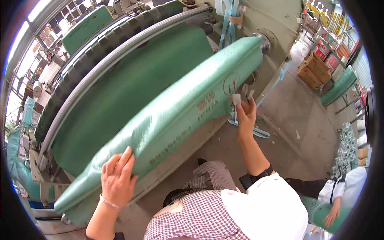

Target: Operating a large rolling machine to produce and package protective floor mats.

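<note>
A long green sheet (160, 116), printed with red and dark marks, is wrapped over a roller along the near side of a machine. My left hand (119, 178) lies on its lower left part, fingers stretched out and nothing held. Beside the sheet's right lower edge, my right hand (247, 116) is raised with its fingers curled. Small white pieces (236, 99) show at those fingertips; I cannot tell whether they are held or worn. A metal roller end (263, 42) sticks out at the sheet's upper right.
Behind the sheet stand a curved metal bar (96, 78) and a dark ribbed roller (100, 56). Blue straps (229, 24) hang from the machine; another strap loop (256, 132) lies low by my right wrist. Cardboard boxes (314, 70) sit at right. A co-worker's hand (333, 214) touches another green roll (318, 210).
</note>
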Motion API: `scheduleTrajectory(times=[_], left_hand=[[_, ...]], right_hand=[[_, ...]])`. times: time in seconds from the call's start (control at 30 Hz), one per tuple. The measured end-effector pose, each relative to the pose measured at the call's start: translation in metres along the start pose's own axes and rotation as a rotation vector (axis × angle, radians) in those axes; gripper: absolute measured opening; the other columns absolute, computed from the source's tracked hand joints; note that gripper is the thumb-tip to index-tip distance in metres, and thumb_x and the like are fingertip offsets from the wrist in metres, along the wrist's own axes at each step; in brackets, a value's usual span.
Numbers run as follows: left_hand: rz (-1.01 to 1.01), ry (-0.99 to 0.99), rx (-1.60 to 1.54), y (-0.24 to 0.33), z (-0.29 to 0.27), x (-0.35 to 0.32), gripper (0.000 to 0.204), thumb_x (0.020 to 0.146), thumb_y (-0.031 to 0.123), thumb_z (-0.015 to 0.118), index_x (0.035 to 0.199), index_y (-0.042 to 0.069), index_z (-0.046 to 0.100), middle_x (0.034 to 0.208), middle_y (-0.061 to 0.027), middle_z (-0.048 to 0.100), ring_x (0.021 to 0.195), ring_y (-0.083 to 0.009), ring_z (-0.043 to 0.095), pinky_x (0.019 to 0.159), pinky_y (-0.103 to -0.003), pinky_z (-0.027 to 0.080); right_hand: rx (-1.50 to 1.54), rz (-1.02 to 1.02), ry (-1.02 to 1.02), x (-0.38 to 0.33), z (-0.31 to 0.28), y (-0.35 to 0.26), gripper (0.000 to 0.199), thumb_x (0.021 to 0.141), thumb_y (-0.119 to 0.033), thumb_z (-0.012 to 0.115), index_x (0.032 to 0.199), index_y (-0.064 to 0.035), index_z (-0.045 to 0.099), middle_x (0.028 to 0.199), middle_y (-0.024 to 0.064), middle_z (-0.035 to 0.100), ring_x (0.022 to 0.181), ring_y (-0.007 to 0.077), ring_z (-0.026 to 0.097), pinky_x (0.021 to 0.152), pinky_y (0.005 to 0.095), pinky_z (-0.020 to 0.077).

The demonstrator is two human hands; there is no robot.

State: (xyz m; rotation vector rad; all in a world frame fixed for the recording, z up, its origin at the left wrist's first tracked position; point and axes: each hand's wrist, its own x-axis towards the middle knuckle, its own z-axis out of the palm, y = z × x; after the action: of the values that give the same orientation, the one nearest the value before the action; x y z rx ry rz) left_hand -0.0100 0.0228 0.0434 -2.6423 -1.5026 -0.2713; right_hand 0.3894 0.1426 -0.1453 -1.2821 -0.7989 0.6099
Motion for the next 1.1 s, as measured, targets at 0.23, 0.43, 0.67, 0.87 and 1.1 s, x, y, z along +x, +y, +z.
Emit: scheduleTrajectory(times=[0.23, 0.43, 0.67, 0.87, 1.1], left_hand=[[-0.018, 0.165, 0.363, 0.025, 0.045, -0.036, 0.069, 0.070, 0.008, 0.074, 0.135, 0.004, 0.051, 0.150, -0.0027, 0.041, 0.131, -0.0232, 0.039, 0.103, -0.039, 0.032], [-0.006, 0.115, 0.158, 0.021, 0.032, -0.078, 0.076, 0.067, 0.018, 0.079, 0.136, 0.005, 0.050, 0.150, -0.0033, 0.040, 0.131, -0.0237, 0.039, 0.106, -0.039, 0.031], [-0.173, 0.116, 0.230, 0.014, 0.036, -0.126, 0.083, 0.068, 0.022, 0.079, 0.141, 0.006, 0.043, 0.151, -0.0069, 0.037, 0.133, -0.0280, 0.036, 0.110, -0.042, 0.027], [-0.194, 0.200, 0.169, 0.004, 0.035, -0.141, 0.083, 0.070, 0.024, 0.078, 0.142, 0.007, 0.042, 0.150, -0.0098, 0.038, 0.135, -0.0318, 0.035, 0.112, -0.046, 0.025], [-1.021, 0.347, 0.570, -0.098, 0.024, -0.341, 0.061, 0.091, 0.040, 0.058, 0.138, 0.002, 0.049, 0.140, -0.0191, 0.051, 0.131, -0.0325, 0.047, 0.105, -0.045, 0.037]], right_hand=[[0.241, 0.137, -0.338, -0.102, 0.086, -0.135, 0.100, 0.082, -0.014, 0.077, 0.147, 0.0100, 0.005, 0.082, 0.0126, 0.068, 0.071, 0.0171, 0.064, 0.067, 0.0275, 0.0507], [-0.428, -0.174, -0.044, -0.098, 0.089, -0.099, 0.109, 0.073, -0.019, 0.084, 0.148, 0.0063, 0.008, 0.101, 0.0219, 0.068, 0.089, 0.0321, 0.069, 0.081, 0.0371, 0.0538], [0.217, 0.413, -0.630, -0.178, 0.083, -0.129, 0.045, 0.078, -0.030, 0.080, 0.106, 0.0027, 0.066, 0.100, 0.0111, 0.068, 0.089, 0.0242, 0.066, 0.079, 0.0332, 0.0518], [-0.610, -0.031, -0.731, -0.209, 0.147, -0.137, 0.055, 0.079, -0.055, 0.071, 0.094, -0.0022, 0.073, 0.082, 0.0140, 0.071, 0.080, 0.0309, 0.069, 0.069, 0.0412, 0.0535], [-0.505, -0.779, -0.472, -0.131, 0.080, -0.081, 0.041, 0.086, -0.042, 0.064, 0.105, -0.0055, 0.068, 0.096, 0.0124, 0.068, 0.093, 0.0320, 0.065, 0.085, 0.0423, 0.0498]])
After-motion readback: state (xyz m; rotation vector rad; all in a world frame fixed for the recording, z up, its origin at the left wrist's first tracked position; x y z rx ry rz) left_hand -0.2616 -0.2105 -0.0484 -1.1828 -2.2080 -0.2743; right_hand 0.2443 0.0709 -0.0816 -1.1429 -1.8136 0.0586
